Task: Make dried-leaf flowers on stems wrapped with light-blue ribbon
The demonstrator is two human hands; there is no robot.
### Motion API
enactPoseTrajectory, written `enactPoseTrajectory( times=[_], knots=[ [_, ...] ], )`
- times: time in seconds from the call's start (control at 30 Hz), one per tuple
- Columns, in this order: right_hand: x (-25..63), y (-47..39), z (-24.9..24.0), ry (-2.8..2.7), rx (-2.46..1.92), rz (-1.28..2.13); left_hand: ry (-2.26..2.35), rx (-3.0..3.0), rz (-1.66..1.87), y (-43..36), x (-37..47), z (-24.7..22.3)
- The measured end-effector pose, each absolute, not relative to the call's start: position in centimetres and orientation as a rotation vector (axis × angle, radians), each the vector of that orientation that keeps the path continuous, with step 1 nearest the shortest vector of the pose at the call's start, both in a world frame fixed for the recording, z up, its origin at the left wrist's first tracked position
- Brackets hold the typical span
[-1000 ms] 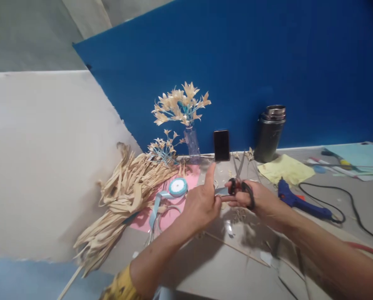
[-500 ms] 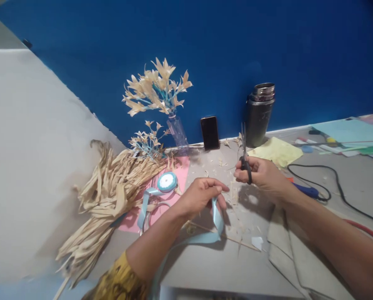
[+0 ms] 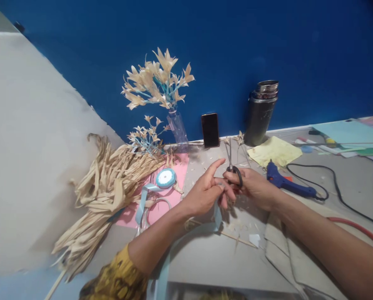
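My left hand (image 3: 210, 187) pinches a light blue ribbon (image 3: 217, 216), which hangs below the fingers and trails toward the front edge; its index finger points up. Close beside it, my right hand (image 3: 247, 183) is closed on black-handled scissors (image 3: 231, 164), their blades pointing up and slightly apart. A ribbon spool (image 3: 165, 178) lies on pink paper (image 3: 182, 166) to the left. Thin sticks (image 3: 239, 239) lie on the table below the hands.
Dried husks (image 3: 111, 179) are heaped at left. Husk flowers stand in a clear bottle (image 3: 177, 129). Along the wall are a phone (image 3: 210, 130) and a dark flask (image 3: 261, 114). A blue glue gun (image 3: 286, 183), yellow paper (image 3: 275, 151) and a cable lie at right.
My right hand has moved left with the scissors, up to my left hand. My left index finger has lifted. The glue gun shows more fully, and the view has shifted slightly.
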State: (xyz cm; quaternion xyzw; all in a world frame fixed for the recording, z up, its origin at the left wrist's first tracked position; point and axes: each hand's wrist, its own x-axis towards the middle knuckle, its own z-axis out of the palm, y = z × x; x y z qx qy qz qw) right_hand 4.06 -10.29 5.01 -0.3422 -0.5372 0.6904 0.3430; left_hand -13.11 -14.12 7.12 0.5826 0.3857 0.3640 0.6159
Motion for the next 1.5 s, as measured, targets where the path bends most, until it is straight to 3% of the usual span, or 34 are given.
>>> enactPoseTrajectory(
  times=[0.1,0.33,0.67,0.93,1.03,1.13,1.27,1.37,1.5],
  knots=[
    [4.3,-10.4,5.3,-1.422,-0.734,1.984,0.915,1.357,0.809,-14.0,-12.8,7.2],
    [4.7,-10.1,5.9,-1.212,-1.041,1.484,1.049,1.265,1.131,-13.2,-12.4,7.7],
    [4.3,-10.1,5.1,-1.257,-0.813,1.459,0.793,0.966,1.268,-12.5,-9.9,8.7],
    [4.4,-9.7,5.0,-1.048,-0.863,1.341,0.895,0.874,1.409,-12.7,-8.2,8.3],
    [5.0,-9.6,5.5,-1.051,-0.902,1.198,0.942,0.785,1.199,-14.7,-7.9,7.7],
    [5.6,-9.2,6.2,-0.998,-0.888,1.173,0.678,0.644,0.812,-17.7,-8.7,6.7],
    [6.0,-8.8,7.0,-0.799,-0.751,1.399,0.23,0.666,0.33,-21.1,-12.4,5.8],
    [5.9,-9.1,7.6,-0.748,-0.666,1.566,0.397,1.025,-0.052,-22.0,-16.1,6.6],
    [5.4,-10.2,7.9,-0.776,-0.651,1.635,1.021,1.254,0.458,-20.8,-17.2,8.0]
  ],
)
